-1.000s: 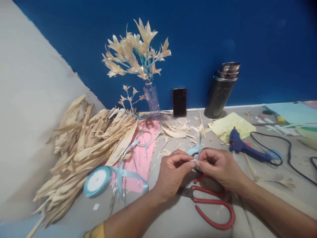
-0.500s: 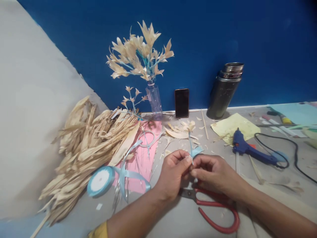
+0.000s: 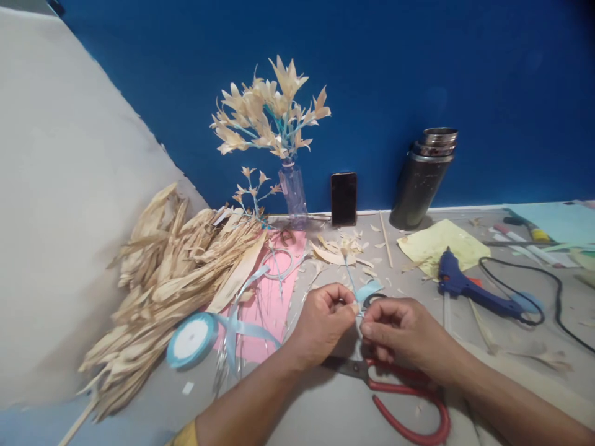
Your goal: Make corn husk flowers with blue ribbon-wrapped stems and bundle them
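My left hand (image 3: 322, 323) pinches the lower part of a thin light-blue flower stem (image 3: 349, 277) between thumb and fingertips. The stem leans up and left, with a small pale flower head at its top. Close to the stem's lower end, my right hand (image 3: 405, 331) has its thumb and fingers pressed together; what they hold is too small to make out. A short piece of light-blue ribbon (image 3: 370, 289) shows just behind the fingertips. Red-handled scissors (image 3: 411, 389) lie on the table below my hands, partly covered by my right hand.
Dried husks (image 3: 171, 297) lie at left, beside a blue ribbon spool (image 3: 193, 341) and pink paper (image 3: 264, 341). Behind stand a vase (image 3: 293, 192) of husk flowers, a phone (image 3: 344, 199) and a leaning flask (image 3: 423, 179). A corded glue gun (image 3: 469, 288) lies right, by yellow paper (image 3: 453, 238).
The stem has tilted further left in my left hand. My right fingertips have moved slightly down and away from my left fingers. The whole view has shifted a little.
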Motion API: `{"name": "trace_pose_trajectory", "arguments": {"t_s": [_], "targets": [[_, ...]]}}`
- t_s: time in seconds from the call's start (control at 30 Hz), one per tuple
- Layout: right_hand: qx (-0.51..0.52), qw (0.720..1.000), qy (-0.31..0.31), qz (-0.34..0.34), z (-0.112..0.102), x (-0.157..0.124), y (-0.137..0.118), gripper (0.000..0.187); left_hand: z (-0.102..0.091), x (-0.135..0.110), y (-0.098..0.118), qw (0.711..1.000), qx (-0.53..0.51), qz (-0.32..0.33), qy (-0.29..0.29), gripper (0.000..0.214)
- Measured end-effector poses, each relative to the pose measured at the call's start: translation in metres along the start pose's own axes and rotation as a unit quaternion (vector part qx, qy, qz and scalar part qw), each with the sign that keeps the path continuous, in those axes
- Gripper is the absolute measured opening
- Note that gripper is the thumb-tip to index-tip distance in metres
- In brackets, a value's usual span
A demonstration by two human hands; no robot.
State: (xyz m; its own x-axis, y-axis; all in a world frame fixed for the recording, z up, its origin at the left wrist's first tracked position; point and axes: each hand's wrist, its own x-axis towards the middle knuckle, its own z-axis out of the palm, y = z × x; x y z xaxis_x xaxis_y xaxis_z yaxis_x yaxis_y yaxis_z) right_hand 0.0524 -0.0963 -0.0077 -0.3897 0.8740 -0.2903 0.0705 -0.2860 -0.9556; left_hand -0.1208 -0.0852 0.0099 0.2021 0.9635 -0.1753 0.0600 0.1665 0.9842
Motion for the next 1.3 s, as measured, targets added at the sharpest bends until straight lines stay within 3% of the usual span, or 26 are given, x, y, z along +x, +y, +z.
{"name": "trace_pose_trajectory", "arguments": {"t_s": [0.23,0.57,0.87,0.97,1.1,1.3], "targets": [[-0.04,0.999,0.003,-0.02,0.0,-0.001,-0.003,0.018,0.001,-0.003,0.0,1.0,-0.003,0.012,-0.028,0.01],[-0.082,0.996,0.01,-0.041,-0.002,-0.003,-0.007,0.016,-0.002,0.001,0.0,0.975,-0.194,-0.092,-0.064,0.026],[-0.099,0.994,-0.019,-0.046,-0.004,-0.007,-0.009,0.015,-0.008,0.002,0.0,0.962,-0.218,-0.116,-0.115,0.025],[-0.092,0.995,-0.018,-0.04,-0.004,-0.007,-0.009,0.013,-0.006,0.001,-0.001,0.973,-0.182,-0.089,-0.107,0.023],[-0.083,0.996,-0.01,-0.034,-0.004,-0.005,-0.006,0.012,0.0,-0.001,-0.003,0.988,-0.134,-0.044,-0.054,0.022],[-0.104,0.994,0.003,-0.036,-0.004,-0.005,-0.006,0.013,0.003,0.003,-0.006,0.968,-0.219,-0.104,-0.066,0.029]]}}
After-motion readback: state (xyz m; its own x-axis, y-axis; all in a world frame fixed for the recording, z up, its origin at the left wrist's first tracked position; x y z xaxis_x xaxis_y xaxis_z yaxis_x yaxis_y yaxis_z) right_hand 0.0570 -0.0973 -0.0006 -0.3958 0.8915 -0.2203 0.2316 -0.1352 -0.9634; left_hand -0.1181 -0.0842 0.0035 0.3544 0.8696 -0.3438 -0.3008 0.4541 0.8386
